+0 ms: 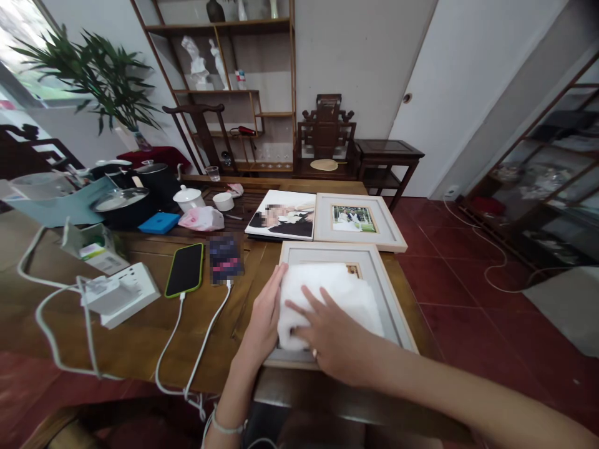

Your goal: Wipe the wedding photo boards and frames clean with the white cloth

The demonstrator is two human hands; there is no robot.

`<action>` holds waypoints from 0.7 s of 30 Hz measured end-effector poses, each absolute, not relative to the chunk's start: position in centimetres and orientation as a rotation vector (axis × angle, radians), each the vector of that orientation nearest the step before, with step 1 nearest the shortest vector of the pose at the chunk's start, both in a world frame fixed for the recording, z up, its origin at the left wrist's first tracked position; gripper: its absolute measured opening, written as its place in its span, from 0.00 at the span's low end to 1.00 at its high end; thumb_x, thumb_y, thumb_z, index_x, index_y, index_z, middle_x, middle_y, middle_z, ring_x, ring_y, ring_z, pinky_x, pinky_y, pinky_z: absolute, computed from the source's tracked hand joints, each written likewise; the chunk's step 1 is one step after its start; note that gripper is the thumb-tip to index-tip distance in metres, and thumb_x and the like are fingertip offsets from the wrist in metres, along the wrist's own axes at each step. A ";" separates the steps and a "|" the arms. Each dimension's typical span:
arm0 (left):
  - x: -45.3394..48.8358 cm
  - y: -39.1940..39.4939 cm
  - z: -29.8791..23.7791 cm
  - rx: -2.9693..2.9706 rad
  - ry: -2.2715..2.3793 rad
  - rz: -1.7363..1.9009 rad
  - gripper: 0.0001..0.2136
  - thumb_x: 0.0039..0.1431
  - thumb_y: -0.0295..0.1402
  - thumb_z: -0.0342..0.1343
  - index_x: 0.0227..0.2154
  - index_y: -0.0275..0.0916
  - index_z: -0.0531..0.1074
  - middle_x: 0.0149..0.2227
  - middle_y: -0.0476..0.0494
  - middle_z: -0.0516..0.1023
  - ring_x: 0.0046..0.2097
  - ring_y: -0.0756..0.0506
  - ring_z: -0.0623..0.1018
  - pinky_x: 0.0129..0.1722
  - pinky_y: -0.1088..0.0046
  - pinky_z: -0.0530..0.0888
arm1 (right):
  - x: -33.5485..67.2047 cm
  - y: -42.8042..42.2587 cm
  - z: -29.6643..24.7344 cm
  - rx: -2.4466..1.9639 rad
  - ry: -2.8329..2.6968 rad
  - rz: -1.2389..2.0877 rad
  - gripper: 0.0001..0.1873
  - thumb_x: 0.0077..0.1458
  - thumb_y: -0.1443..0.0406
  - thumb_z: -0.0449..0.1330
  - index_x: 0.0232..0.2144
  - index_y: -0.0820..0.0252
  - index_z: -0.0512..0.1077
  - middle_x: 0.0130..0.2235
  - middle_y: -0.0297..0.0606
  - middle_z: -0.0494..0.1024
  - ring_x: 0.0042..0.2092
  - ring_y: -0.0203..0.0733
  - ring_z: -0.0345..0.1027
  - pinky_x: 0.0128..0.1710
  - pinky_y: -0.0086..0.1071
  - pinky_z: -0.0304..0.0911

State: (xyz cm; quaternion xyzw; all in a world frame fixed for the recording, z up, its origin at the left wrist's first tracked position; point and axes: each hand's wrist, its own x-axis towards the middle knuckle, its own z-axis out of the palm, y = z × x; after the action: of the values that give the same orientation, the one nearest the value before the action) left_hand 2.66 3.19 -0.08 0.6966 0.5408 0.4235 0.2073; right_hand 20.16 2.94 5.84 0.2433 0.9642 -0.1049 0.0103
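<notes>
A picture frame with a pale wood rim and grey mat lies flat at the table's near right edge. Over its middle rests a folded soft white sheet, whose material I cannot make out; it hides most of the picture. My right hand lies on the sheet with its fingers spread. Along the sheet's left side, my left hand is stretched out, its fingers together and straight, touching the sheet's edge and the frame. Beyond are a second framed photo and a photo album or print, side by side.
Two phones on white cables lie left of my hands, near a white power strip and an opened small box. Further back stand a lidded white cup, a blue box, a pan and a light-blue basin.
</notes>
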 end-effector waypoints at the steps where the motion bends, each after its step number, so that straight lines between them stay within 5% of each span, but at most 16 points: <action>1: 2.7 3.2 0.0 1.928 1.529 1.177 0.21 0.66 0.33 0.36 0.61 0.39 0.54 0.63 0.41 0.60 0.64 0.46 0.58 0.62 0.62 0.56 | 20.5 2.0 5.9 0.715 3.006 -0.369 0.17 0.53 0.67 0.56 0.46 0.61 0.71 0.64 0.45 0.54 0.64 0.66 0.35 0.59 0.63 0.40; 8: 3.2 3.1 0.4 1.996 1.520 1.121 0.19 0.65 0.31 0.41 0.58 0.37 0.60 0.62 0.40 0.61 0.65 0.46 0.56 0.63 0.61 0.56 | 25.9 -0.7 6.3 0.937 2.885 -0.537 0.24 0.44 0.74 0.54 0.46 0.58 0.71 0.63 0.40 0.55 0.65 0.59 0.36 0.59 0.64 0.38; 16: 3.5 3.4 1.1 2.054 1.419 1.033 0.17 0.62 0.30 0.47 0.54 0.40 0.65 0.61 0.41 0.63 0.64 0.44 0.57 0.62 0.58 0.57 | 31.6 -1.2 3.8 1.173 3.107 -0.193 0.24 0.36 0.78 0.49 0.36 0.59 0.71 0.62 0.41 0.59 0.66 0.50 0.37 0.62 0.58 0.34; 21: 3.5 3.6 0.8 2.121 1.448 0.922 0.18 0.63 0.32 0.46 0.55 0.37 0.65 0.61 0.38 0.63 0.64 0.43 0.57 0.62 0.56 0.57 | 31.3 -0.1 3.5 1.326 3.183 -0.156 0.21 0.42 0.76 0.49 0.38 0.60 0.70 0.59 0.48 0.64 0.63 0.52 0.48 0.58 0.55 0.47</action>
State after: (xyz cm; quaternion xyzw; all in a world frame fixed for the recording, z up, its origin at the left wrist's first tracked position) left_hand 3.49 3.63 0.82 0.7608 0.5194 0.3308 0.2048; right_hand 31.30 -0.05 3.47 0.3795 0.9111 -0.0447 -0.1544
